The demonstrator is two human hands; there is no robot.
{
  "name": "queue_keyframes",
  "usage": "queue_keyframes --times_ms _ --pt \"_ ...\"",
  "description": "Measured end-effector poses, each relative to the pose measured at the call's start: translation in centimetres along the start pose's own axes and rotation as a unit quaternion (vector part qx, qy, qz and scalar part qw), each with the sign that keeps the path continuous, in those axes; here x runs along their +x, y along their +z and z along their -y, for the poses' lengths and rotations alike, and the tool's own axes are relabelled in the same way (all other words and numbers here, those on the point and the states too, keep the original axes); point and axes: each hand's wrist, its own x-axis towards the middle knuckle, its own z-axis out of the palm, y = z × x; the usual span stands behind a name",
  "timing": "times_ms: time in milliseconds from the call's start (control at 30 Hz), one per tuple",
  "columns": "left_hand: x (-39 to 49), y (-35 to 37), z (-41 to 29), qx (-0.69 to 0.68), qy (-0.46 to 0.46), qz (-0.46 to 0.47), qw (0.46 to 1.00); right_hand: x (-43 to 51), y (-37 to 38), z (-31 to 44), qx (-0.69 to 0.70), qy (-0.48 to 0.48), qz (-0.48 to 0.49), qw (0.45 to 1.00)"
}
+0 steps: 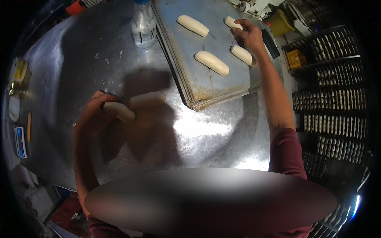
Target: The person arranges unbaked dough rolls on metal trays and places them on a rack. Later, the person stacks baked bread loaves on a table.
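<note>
My left hand grips one end of a bent dough roll over the steel table, its far end drooping. Just right of it, in shadow, a straight dough roll lies on the table. My right hand reaches over the baking tray, thumb and fingers around the end of a small dough roll near the tray's far right. Three more pieces rest on the tray: an upper-left dough roll, a lower dough roll and a right-hand dough roll beneath my forearm.
The tray tops a stack on the steel table. A plastic bottle of clear liquid stands against its left side. A dark bar-shaped object lies beyond my right wrist. Racks of filled trays stand at right. Packages line the left edge.
</note>
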Motion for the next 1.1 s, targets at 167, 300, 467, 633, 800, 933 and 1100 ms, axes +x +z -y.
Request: queue_keyframes --times_ms 167,300,467,633,800,933,1100 --pt "-1.6 -0.1 -0.2 -0.112 0.036 0.004 0.993 1.5 0.4 0.0 -0.044 -0.041 -0.018 0.998" --pt "-4.1 -0.9 -2.4 -0.192 0.011 0.041 0.981 0.7 0.9 2.3 -0.09 -0.047 -0.028 0.994" --pt "-2.7 0.3 -7.5 -0.354 0.027 -0.003 0.935 -5.4 -1.3 14.0 0.11 -0.02 0.03 0.993" --pt "2.1 2.3 -10.8 -0.406 0.065 0.046 0.911 -16.5 0.1 25.7 0.141 -0.294 0.285 0.902" --pt "2.9 3.0 -9.5 -0.26 0.059 -0.108 0.958 -11.6 0.7 24.6 0.237 0.022 0.138 0.961" --pt "1.3 4.9 -6.2 -0.001 0.145 -0.207 0.967 -0.2 4.0 20.6 0.097 -0.061 -0.026 0.993" --pt "1.4 6.8 -3.6 0.069 0.222 -0.183 0.955 8.8 12.0 16.8 -0.057 -0.195 -0.164 0.965"
